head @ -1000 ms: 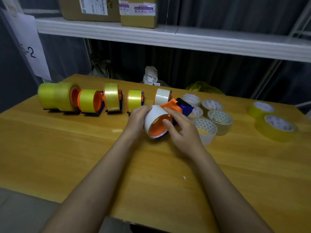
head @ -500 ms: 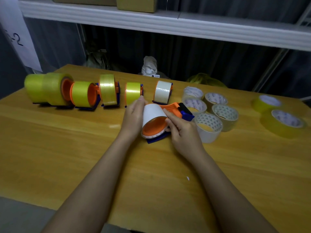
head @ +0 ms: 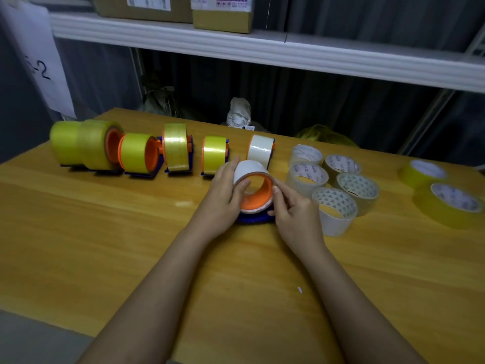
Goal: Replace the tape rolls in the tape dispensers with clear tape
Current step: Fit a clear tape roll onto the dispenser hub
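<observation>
A blue and orange tape dispenser (head: 256,218) lies on the wooden table (head: 105,232) in front of me, with a clear, whitish tape roll (head: 248,168) on its orange hub. My left hand (head: 223,190) grips the roll's left side, thumb on its rim. My right hand (head: 294,214) pinches the roll's right rim. Behind stands a row of dispensers: several carry yellow tape (head: 136,156), and the rightmost one (head: 259,151) carries clear tape. Several loose clear rolls (head: 333,206) lie to the right.
Two loose yellow rolls (head: 446,203) lie at the far right of the table. A white shelf (head: 262,51) with cardboard boxes (head: 223,11) runs overhead at the back. A crumpled white bag (head: 238,114) sits behind the table's far edge.
The dispenser has been turned so its orange hub faces me and its handle is hidden. My right hand moved from the handle to the roll's right rim.
</observation>
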A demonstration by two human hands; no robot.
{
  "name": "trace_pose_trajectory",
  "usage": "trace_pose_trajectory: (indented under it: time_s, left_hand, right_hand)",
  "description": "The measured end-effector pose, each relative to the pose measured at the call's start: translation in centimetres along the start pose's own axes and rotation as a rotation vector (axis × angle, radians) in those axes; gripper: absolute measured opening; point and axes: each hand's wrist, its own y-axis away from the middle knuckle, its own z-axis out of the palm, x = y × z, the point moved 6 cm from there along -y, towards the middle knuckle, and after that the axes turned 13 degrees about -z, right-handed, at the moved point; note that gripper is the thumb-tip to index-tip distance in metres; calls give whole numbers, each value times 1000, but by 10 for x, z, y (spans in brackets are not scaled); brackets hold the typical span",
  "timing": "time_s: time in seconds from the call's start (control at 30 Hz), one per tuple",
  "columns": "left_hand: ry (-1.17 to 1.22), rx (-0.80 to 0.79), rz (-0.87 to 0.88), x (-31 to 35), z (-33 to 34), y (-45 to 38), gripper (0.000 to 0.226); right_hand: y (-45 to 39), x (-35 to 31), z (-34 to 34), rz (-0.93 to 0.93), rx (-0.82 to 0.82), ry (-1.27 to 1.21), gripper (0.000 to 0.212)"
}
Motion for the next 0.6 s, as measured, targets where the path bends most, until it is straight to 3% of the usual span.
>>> trace_pose_trajectory:
  time_s: [0.17, 0.4, 0.6]
  left_hand:
    - [27, -7, -5, 1, -5, -1, 50]
    - [101, -54, 73, 4, -2, 2, 48]
    - [64, -68, 103, 4, 2, 6, 47]
  right_hand:
    - [-6, -2, -10, -85, -89, 134, 35]
    - [-4, 9, -3, 82, -300, -149, 59]
    - [-4, 13, -4, 145, -282, -231, 67]
